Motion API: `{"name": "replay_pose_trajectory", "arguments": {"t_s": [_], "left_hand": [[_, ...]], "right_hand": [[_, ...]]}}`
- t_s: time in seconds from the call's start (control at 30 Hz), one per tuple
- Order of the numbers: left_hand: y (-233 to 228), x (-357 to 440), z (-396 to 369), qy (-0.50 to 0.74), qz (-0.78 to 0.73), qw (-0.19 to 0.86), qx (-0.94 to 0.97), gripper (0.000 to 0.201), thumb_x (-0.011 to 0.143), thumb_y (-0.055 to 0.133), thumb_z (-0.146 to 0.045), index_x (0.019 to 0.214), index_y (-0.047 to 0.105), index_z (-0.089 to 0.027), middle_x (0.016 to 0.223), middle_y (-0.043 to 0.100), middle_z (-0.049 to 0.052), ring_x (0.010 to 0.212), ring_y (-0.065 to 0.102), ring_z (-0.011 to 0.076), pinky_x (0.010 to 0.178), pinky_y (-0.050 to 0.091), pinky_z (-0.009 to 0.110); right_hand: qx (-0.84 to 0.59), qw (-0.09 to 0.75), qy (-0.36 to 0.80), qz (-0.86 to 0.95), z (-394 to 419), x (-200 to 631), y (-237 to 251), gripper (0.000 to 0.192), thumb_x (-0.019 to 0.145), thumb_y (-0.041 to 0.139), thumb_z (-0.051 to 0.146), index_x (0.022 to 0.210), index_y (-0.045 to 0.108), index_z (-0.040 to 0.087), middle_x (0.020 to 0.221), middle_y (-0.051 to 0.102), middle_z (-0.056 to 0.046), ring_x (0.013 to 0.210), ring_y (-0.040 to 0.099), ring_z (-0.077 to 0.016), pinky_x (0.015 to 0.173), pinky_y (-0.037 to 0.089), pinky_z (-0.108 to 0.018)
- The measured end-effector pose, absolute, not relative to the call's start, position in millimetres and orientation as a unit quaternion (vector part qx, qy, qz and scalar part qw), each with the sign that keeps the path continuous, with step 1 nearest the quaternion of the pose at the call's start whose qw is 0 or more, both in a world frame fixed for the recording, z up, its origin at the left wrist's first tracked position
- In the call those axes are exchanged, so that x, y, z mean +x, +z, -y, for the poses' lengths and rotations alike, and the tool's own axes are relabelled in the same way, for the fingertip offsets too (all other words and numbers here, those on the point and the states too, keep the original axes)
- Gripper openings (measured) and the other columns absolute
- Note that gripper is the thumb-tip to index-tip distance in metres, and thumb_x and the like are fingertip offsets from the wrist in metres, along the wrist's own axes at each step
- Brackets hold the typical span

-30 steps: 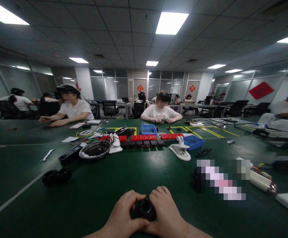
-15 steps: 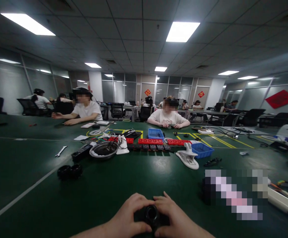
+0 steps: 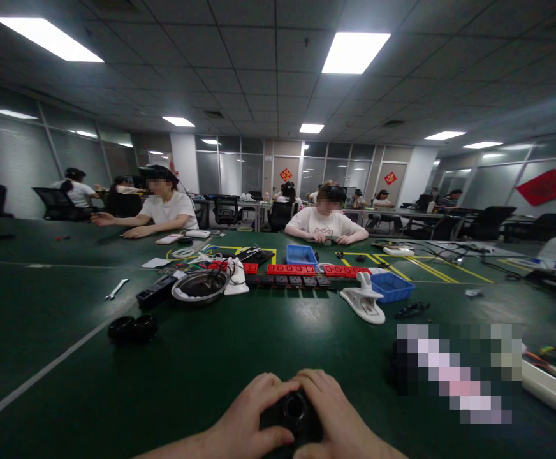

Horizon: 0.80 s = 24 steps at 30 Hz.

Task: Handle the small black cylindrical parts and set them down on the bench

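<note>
At the near edge of the view, a black round part (image 3: 293,408) with an open, hollow top sits between my two hands. My left hand (image 3: 252,411) curls around its left side, thumb at the near side and fingers at the far side. From the right, my right hand (image 3: 338,408) wraps it, the fingers bent together over the far rim. The lower body of the part is dark and mostly hidden by my hands, so its exact kind is unclear. Farther left on the green table lies a pair of black round wheel-like pieces (image 3: 132,329).
Ahead lie a metal bowl (image 3: 200,299), a white clamp-like base (image 3: 363,305), red socket strips (image 3: 291,270), and blue bins (image 3: 391,288) (image 3: 301,255). A wrench (image 3: 116,289) rests at left. A white cylindrical device (image 3: 546,382) lies at right. Co-workers sit across the table.
My right hand's fingers, spread with one raised before, are now drawn together and bent over the part. My left hand stays almost in place. The view has tilted slightly.
</note>
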<state>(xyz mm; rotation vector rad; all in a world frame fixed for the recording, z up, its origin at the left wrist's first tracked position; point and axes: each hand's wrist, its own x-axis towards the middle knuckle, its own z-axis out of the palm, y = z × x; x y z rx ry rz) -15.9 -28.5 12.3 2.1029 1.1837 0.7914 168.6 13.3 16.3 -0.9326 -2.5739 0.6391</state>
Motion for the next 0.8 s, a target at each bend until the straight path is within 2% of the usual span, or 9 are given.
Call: {"name": "replay_pose_trajectory", "arguments": {"t_s": [0.1, 0.27, 0.37, 0.47, 0.57, 0.6, 0.67, 0.73, 0.8], "left_hand": [[15.4, -19.4, 25.4, 0.288, -0.406, 0.313, 0.809, 0.05, 0.073, 0.06, -0.024, 0.118, 0.043, -0.034, 0.096, 0.053, 0.0, 0.087, 0.048, 0.018, 0.076, 0.038, 0.029], [9.1, -21.8, 22.4, 0.305, -0.389, 0.306, 0.814, 0.05, 0.072, 0.062, -0.032, 0.119, 0.043, -0.032, 0.098, 0.054, 0.001, 0.088, 0.049, 0.0185, 0.077, 0.038, 0.029], [3.5, -20.7, 23.3, 0.313, -0.41, 0.298, 0.803, 0.047, 0.068, 0.064, -0.036, 0.111, 0.049, -0.028, 0.093, 0.054, 0.001, 0.083, 0.05, 0.0179, 0.072, 0.038, 0.027], [2.2, -17.1, 26.6, 0.313, -0.459, 0.298, 0.776, 0.044, 0.061, 0.069, -0.032, 0.1, 0.051, -0.022, 0.088, 0.052, 0.0, 0.078, 0.049, 0.0165, 0.066, 0.039, 0.024], [4.6, -13.8, 30.2, 0.314, -0.494, 0.292, 0.756, 0.043, 0.057, 0.071, -0.022, 0.096, 0.05, -0.021, 0.088, 0.051, 0.0, 0.079, 0.048, 0.0167, 0.067, 0.04, 0.025], [5.6, -13.3, 31.0, 0.313, -0.497, 0.291, 0.755, 0.043, 0.058, 0.07, -0.02, 0.095, 0.05, -0.021, 0.088, 0.051, 0.0, 0.08, 0.048, 0.0168, 0.068, 0.04, 0.026], [7.3, -13.9, 32.0, 0.312, -0.487, 0.294, 0.761, 0.041, 0.06, 0.068, -0.02, 0.096, 0.05, -0.022, 0.09, 0.051, 0.0, 0.083, 0.048, 0.0173, 0.071, 0.04, 0.027], [7.8, -16.1, 32.0, 0.315, -0.467, 0.3, 0.77, 0.045, 0.062, 0.067, -0.025, 0.103, 0.048, -0.023, 0.096, 0.051, 0.001, 0.088, 0.048, 0.0191, 0.076, 0.04, 0.03], [6.6, -19.2, 31.3, 0.322, -0.453, 0.3, 0.775, 0.055, 0.064, 0.067, -0.033, 0.112, 0.042, -0.025, 0.108, 0.048, 0.005, 0.097, 0.046, 0.0226, 0.082, 0.039, 0.035]], "right_hand": [[-0.237, 0.153, 0.338, 0.898, -18.3, 178.1, 25.5, 0.062, 0.059, 0.063, 0.052, 0.11, 0.05, 0.019, 0.111, 0.05, -0.008, 0.103, 0.041, -0.0248, 0.089, 0.03, -0.037], [-0.208, 0.184, 0.385, 0.88, -25.9, 182.6, 20.7, 0.034, 0.066, 0.062, 0.043, 0.089, 0.061, 0.018, 0.097, 0.057, -0.005, 0.099, 0.044, -0.0216, 0.087, 0.032, -0.033], [-0.266, 0.197, 0.346, 0.878, -25.0, 177.5, 9.9, 0.036, 0.056, 0.069, 0.045, 0.078, 0.059, 0.017, 0.088, 0.057, -0.003, 0.089, 0.048, -0.0204, 0.078, 0.037, -0.03], [-0.364, 0.186, 0.243, 0.88, -19.2, 168.8, 3.7, 0.047, 0.045, 0.072, 0.05, 0.07, 0.054, 0.016, 0.079, 0.053, -0.003, 0.075, 0.048, -0.0194, 0.066, 0.039, -0.029], [-0.392, 0.163, 0.148, 0.893, -13.0, 163.4, 6.0, 0.052, 0.043, 0.069, 0.059, 0.066, 0.052, 0.016, 0.074, 0.052, -0.003, 0.074, 0.047, -0.0213, 0.07, 0.038, -0.035], [-0.39, 0.16, 0.14, 0.896, -11.9, 163.6, 8.1, 0.055, 0.043, 0.067, 0.061, 0.071, 0.053, 0.016, 0.078, 0.053, -0.004, 0.077, 0.047, -0.0229, 0.073, 0.037, -0.037], [-0.378, 0.157, 0.163, 0.897, -11.4, 167.4, 12.5, 0.071, 0.042, 0.065, 0.064, 0.094, 0.053, 0.016, 0.096, 0.052, -0.009, 0.09, 0.046, -0.0276, 0.082, 0.034, -0.042], [-0.36, 0.149, 0.216, 0.895, -12.4, 174.0, 15.7, 0.095, 0.044, 0.065, 0.063, 0.12, 0.037, 0.014, 0.119, 0.04, -0.015, 0.107, 0.037, -0.0317, 0.09, 0.029, -0.044], [-0.335, 0.144, 0.266, 0.893, -13.5, 180.3, 17.7, 0.103, 0.049, 0.066, 0.059, 0.13, 0.023, 0.013, 0.129, 0.03, -0.017, 0.117, 0.028, -0.0315, 0.095, 0.024, -0.043]]}}
